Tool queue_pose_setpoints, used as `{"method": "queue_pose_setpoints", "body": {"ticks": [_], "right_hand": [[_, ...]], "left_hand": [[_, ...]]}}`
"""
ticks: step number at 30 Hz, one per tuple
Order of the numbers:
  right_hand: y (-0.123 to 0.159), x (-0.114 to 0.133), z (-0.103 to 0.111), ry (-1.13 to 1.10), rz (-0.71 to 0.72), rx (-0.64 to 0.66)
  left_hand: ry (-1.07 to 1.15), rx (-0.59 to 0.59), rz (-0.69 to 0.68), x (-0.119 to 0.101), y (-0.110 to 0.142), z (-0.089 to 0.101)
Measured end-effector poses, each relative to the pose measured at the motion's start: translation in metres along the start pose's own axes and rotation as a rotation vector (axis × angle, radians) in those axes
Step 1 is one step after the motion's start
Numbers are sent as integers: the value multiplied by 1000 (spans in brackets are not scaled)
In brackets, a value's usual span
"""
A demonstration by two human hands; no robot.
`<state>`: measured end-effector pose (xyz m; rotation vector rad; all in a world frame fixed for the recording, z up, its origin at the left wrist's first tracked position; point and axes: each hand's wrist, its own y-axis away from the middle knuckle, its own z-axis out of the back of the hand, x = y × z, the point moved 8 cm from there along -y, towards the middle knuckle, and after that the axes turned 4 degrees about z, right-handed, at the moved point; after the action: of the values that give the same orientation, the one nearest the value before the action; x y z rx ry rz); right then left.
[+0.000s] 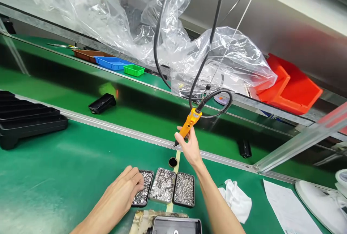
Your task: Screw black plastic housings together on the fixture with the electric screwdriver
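My right hand (190, 146) is raised above the green bench and closed round an orange electric screwdriver (189, 123), whose black cable loops upward. My left hand (125, 187) rests on the leftmost of three small trays of screws (143, 190); its fingers curl down into the screws, and what they pinch is hidden. The middle tray (163, 185) and right tray (184, 189) lie beside it, full of small metal parts. A dark flat device (176, 225) lies at the bottom edge, just below the trays.
A black stacked tray (24, 120) sits at the left. Small black parts (102, 103) (245, 148) lie on the conveyor belt. A white cloth (236, 198) and paper sheet (287, 207) lie to the right. Red bins (290, 87) and clear plastic sheeting (173, 42) stand behind.
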<state>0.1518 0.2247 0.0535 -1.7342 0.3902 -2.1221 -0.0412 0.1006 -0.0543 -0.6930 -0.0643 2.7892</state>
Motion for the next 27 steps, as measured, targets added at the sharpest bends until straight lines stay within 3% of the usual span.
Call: {"method": "queue_pose_setpoints", "body": {"ticks": [5, 12, 18, 27], "right_hand": [[12, 7, 7, -10, -24, -70], [46, 43, 26, -177, -27, -75], [57, 60, 22, -375, -34, -18], [65, 73, 17, -402, -45, -26]], "left_hand": [[21, -34, 8, 3, 2, -5], [66, -1, 8, -4, 0, -3], [83, 15, 39, -10, 3, 3], [267, -25, 93, -16, 4, 25]]}}
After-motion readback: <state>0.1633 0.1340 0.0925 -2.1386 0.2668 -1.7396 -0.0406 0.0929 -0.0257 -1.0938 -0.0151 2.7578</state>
